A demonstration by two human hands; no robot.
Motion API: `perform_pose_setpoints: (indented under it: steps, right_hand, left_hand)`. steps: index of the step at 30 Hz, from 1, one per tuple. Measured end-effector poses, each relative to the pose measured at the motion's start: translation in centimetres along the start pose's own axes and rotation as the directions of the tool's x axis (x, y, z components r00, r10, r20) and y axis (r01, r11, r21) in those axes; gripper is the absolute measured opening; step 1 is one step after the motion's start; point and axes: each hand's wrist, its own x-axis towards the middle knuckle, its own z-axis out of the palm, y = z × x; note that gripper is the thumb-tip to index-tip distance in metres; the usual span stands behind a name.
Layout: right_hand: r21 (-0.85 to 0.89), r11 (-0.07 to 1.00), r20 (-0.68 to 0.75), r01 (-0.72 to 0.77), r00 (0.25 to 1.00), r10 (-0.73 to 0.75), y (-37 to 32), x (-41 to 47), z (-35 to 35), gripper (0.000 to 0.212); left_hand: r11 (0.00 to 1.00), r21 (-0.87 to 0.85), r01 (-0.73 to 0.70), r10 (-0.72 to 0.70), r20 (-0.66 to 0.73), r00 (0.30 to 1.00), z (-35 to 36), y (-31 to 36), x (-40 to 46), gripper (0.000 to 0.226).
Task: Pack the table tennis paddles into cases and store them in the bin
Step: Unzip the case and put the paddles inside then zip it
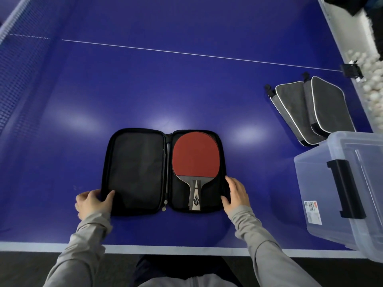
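A black zip case [134, 172] lies opened flat on the blue table near its front edge. A red-faced paddle [195, 155] rests in the case's right half, handle pointing toward me; a second paddle's edge shows beneath it. My left hand [93, 201] grips the lower left corner of the case's empty left half, thumb on the lining. My right hand [235, 193] holds the lower right edge of the case beside the paddle handle. A clear plastic bin [315, 193] with a black latch stands at the right.
Two grey zipped cases [310, 108] lie side by side at the right, just behind the bin. The net [18, 69] runs along the left. A trough of white balls [371, 79] sits past the table's right edge. The table's white front edge [186, 250] is close to my body.
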Motion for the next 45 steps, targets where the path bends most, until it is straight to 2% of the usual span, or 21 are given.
perform_pose_setpoints:
  steps: [3, 5, 8, 11, 14, 16, 17, 21, 23, 24, 26, 28, 30, 31, 33, 36, 38, 40, 45]
  right_hand:
    - [-0.002, 1.000, 0.003, -0.004, 1.000, 0.004, -0.3, 0.0, -0.2, 0.065]
    - [0.031, 1.000, 0.001, -0.001, 1.000, 0.001, -0.5, -0.2, -0.4, 0.063]
    - [0.177, 0.984, -0.064, 0.022, 0.998, -0.011, -1.0, -0.6, -0.8, 0.058]
    - [0.300, 0.950, -0.181, 0.083, 0.983, -0.029, -2.1, -1.0, -1.6, 0.049]
    - [0.400, 0.899, -0.322, 0.180, 0.946, -0.046, -4.4, -1.1, -3.0, 0.030]
    - [0.465, 0.861, -0.369, 0.207, 0.929, -0.023, -6.2, -1.0, -4.1, 0.015]
    - [0.494, 0.848, -0.348, 0.192, 0.937, -0.009, -7.0, -0.9, -4.6, 0.014]
    - [0.464, 0.884, -0.142, 0.062, 0.990, 0.006, -9.0, -0.3, -5.3, 0.031]
    - [0.427, 0.904, -0.104, -0.003, 0.993, 0.053, -8.6, 0.4, -5.3, 0.037]
    - [0.421, 0.906, -0.092, -0.046, 0.991, 0.093, -8.1, 0.7, -5.4, 0.038]
    - [0.449, 0.882, -0.048, -0.142, 0.982, 0.182, -6.6, 1.3, -5.4, 0.037]
    - [0.462, 0.853, 0.033, -0.242, 0.966, 0.256, -5.0, 1.9, -5.0, 0.041]
    - [0.460, 0.826, 0.121, -0.326, 0.945, 0.305, -4.0, 2.5, -4.4, 0.050]
    - [0.458, 0.814, 0.154, -0.357, 0.934, 0.323, -3.8, 2.7, -4.0, 0.053]
    - [0.458, 0.801, 0.166, -0.386, 0.922, 0.350, -3.6, 3.1, -3.5, 0.053]
    - [0.476, 0.790, 0.126, -0.387, 0.919, 0.374, -3.7, 3.4, -3.1, 0.041]
    - [0.477, 0.787, 0.124, -0.391, 0.917, 0.380, -3.7, 3.4, -2.8, 0.041]
    - [0.501, 0.773, 0.126, -0.390, 0.916, 0.380, -3.5, 3.5, -2.6, 0.041]
    - [0.657, 0.640, 0.193, -0.398, 0.910, 0.368, -3.0, 3.8, -2.7, 0.056]
  left_hand:
    - [0.988, -0.148, -0.051, 0.058, 0.046, 0.997, -1.0, -0.3, -0.2, 0.032]
    - [0.946, -0.322, -0.041, 0.070, 0.080, 0.994, -2.2, 0.2, -1.0, 0.032]
    - [0.819, -0.545, -0.179, 0.287, 0.119, 0.950, -3.8, 2.5, -4.4, 0.040]
    - [0.751, -0.512, -0.418, 0.546, 0.126, 0.828, -3.7, 5.4, -9.5, 0.046]
    - [0.705, -0.496, -0.508, 0.679, 0.264, 0.685, -1.5, 8.1, -14.1, 0.065]
    - [0.664, -0.396, -0.634, 0.747, 0.315, 0.586, 0.5, 9.5, -16.1, 0.075]
    - [0.650, -0.347, -0.676, 0.759, 0.332, 0.560, 1.5, 9.9, -16.7, 0.077]
    - [0.665, -0.260, -0.700, 0.737, 0.385, 0.556, 3.5, 10.8, -17.9, 0.085]
    - [0.670, -0.325, -0.668, 0.737, 0.400, 0.545, 3.5, 10.7, -17.6, 0.083]
    - [0.682, -0.349, -0.643, 0.729, 0.390, 0.563, 3.4, 10.6, -17.0, 0.078]
    - [0.735, -0.356, -0.578, 0.676, 0.317, 0.665, 3.3, 10.2, -15.0, 0.064]
    - [0.824, -0.336, -0.456, 0.550, 0.283, 0.786, 3.5, 10.1, -12.3, 0.055]
    - [0.907, -0.317, -0.279, 0.381, 0.333, 0.862, 4.0, 10.5, -9.7, 0.057]
    - [0.931, -0.313, -0.186, 0.301, 0.374, 0.877, 4.4, 10.9, -8.5, 0.060]
    - [0.941, -0.339, -0.006, 0.174, 0.469, 0.866, 5.1, 12.0, -6.6, 0.066]
    - [0.903, -0.370, 0.220, 0.048, 0.595, 0.802, 5.9, 13.4, -5.3, 0.072]
    - [0.894, -0.372, 0.250, 0.040, 0.621, 0.783, 6.5, 13.9, -5.2, 0.073]
    - [0.908, -0.357, 0.222, 0.047, 0.612, 0.789, 7.1, 14.2, -5.1, 0.074]
    - [0.926, -0.330, 0.183, 0.063, 0.613, 0.788, 7.9, 15.2, -5.2, 0.060]
